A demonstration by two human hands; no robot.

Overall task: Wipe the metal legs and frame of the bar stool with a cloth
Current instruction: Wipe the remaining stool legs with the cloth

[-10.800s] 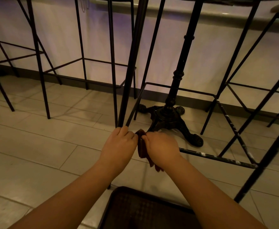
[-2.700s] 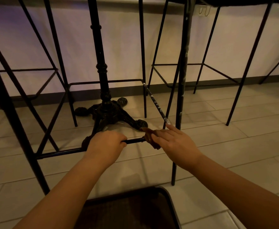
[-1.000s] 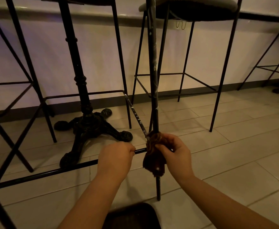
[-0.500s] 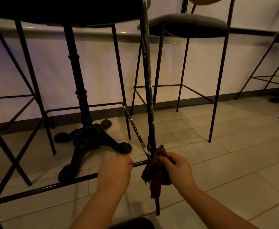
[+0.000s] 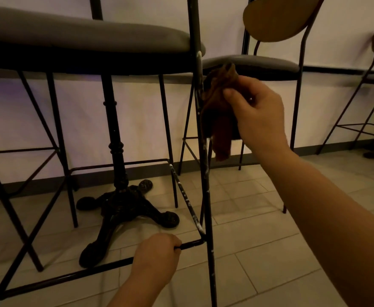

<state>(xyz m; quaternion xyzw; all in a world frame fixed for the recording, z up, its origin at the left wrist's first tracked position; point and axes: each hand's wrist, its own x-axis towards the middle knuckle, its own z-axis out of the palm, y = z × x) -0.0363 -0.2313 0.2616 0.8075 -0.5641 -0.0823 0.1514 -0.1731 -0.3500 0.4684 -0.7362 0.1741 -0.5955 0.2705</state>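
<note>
Right hand (image 5: 257,114) pinches cloth (image 5: 218,111) against upper front leg (image 5: 200,129) of the stool; left hand (image 5: 157,254) grips the footrest bar (image 5: 106,265). I'd wrap the cloth fully round — slow, firm downstroke.

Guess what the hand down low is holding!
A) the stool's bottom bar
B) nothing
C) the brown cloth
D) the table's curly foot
A: the left hand curls round the stool's bottom bar, while the right hand holds the brown cloth up high against the leg.
</note>
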